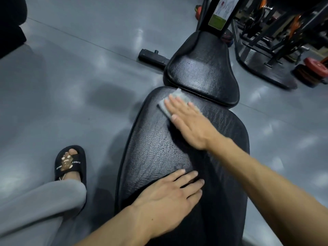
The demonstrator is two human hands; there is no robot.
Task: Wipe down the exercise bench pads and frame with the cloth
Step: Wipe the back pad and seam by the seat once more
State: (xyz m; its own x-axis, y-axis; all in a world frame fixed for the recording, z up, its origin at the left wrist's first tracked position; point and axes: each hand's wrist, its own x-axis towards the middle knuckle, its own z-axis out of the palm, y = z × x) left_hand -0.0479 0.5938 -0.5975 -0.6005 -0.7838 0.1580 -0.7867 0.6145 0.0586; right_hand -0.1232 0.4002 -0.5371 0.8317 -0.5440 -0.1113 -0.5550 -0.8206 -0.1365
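Bench (pixel 159 148) black, creased; my cloth (pixel 170 105) pale grey; floor (pixel 71 86) grey; slide (pixel 71 164) black, white lettering; trousers (pixel 35 201) grey.

The room is dim and cool-toned, with soft pale patches of overhead light reflected on the grey floor (pixel 74 96) and a dull sheen on the black bench pad (pixel 159 144). The right hand (pixel 191 125) casts a soft shadow on the pad beside it. Wide-angle distortion bends lines toward the edges, and the weight racks (pixel 276 32) at the top right corner look slightly smeared and noisy.
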